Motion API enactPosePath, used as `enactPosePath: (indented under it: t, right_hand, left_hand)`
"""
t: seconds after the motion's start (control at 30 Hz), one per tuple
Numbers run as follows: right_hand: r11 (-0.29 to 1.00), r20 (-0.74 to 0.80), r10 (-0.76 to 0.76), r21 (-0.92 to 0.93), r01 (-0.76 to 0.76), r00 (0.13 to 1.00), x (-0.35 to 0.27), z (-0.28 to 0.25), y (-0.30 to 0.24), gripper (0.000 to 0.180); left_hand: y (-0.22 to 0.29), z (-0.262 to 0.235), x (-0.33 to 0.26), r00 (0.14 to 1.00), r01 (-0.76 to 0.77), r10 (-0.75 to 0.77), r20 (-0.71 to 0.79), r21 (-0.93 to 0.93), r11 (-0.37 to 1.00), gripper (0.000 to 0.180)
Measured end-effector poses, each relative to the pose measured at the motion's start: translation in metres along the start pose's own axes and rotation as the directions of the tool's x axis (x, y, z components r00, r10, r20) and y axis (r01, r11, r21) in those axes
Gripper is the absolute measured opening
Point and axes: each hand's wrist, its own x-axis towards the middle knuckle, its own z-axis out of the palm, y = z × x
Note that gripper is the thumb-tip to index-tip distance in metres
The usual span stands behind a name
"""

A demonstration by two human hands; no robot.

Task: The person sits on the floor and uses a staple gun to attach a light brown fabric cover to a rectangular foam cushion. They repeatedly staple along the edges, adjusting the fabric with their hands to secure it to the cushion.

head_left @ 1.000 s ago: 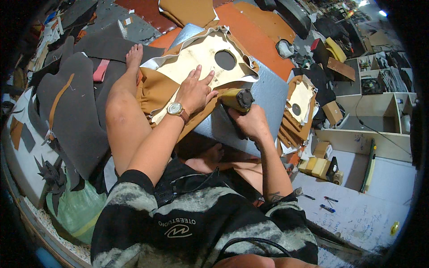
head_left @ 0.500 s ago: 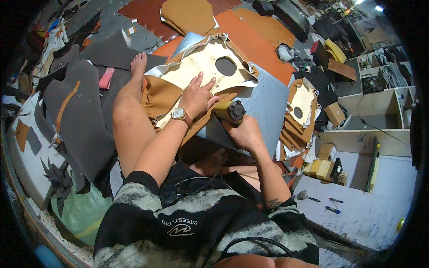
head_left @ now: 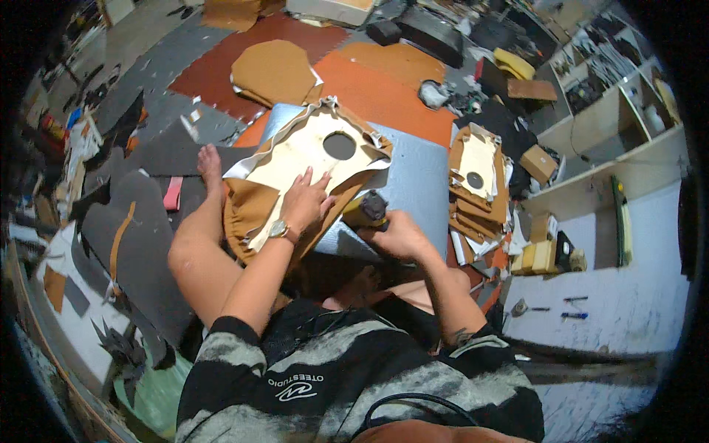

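A pale board (head_left: pixel 295 159) with a round hole lies on a silver-grey padded block, with tan upholstery cover (head_left: pixel 251 214) and a white edge strip gathered around it. My left hand (head_left: pixel 304 203) rests on the board with its fingers spread, a watch at the wrist. My right hand (head_left: pixel 395 235) grips a yellow and black staple gun (head_left: pixel 365 210) beside the board's near right edge. The gun's bolted end cap points up at me; its handle is mostly hidden in my fist and its nose cannot be seen.
The padded block (head_left: pixel 417 170) stands before my legs. To its right is a stack of similar tan covered pieces (head_left: pixel 480 173). Round tan pieces (head_left: pixel 273 70) lie beyond, on orange and dark red sheets. Dark grey sheets (head_left: pixel 140 244) cover the left, and a white shelf unit (head_left: pixel 605 155) stands right.
The view has shifted, so most of the scene sits differently in it. My left hand stays spread on the board, and the staple gun stays in my right hand near the board's edge.
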Motion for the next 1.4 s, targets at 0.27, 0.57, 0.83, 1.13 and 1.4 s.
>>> enactPosePath:
  t: [0.27,0.57,0.83,1.13,1.4]
  right_hand:
    - [0.995,-0.27,0.09,0.067,-0.075,0.959,0.003,-0.099,0.063,0.044]
    - [0.971,-0.119,0.117,-0.196,-0.138,0.986,0.119,-0.105,0.098,0.059]
    - [0.991,-0.106,0.109,-0.07,-0.117,0.988,0.108,-0.103,0.11,0.069]
    - [0.975,-0.041,0.218,-0.037,-0.22,0.975,0.101,-0.114,0.093,0.066]
    - [0.983,-0.087,0.12,0.15,-0.106,0.989,0.09,-0.108,0.098,0.054]
  left_hand:
    - [0.042,-0.046,-0.034,0.965,0.175,-0.123,0.23,-0.22,0.96,0.037]
    - [0.127,0.023,0.078,0.997,0.045,-0.052,0.057,0.113,0.993,0.065]
    - [0.121,0.052,0.109,0.988,0.008,0.025,-0.152,0.215,0.977,0.04]
    - [0.075,0.041,0.114,0.968,-0.198,0.19,-0.165,-0.03,0.98,0.04]
    - [0.072,0.057,0.108,0.941,-0.152,0.086,-0.328,-0.182,0.972,0.04]
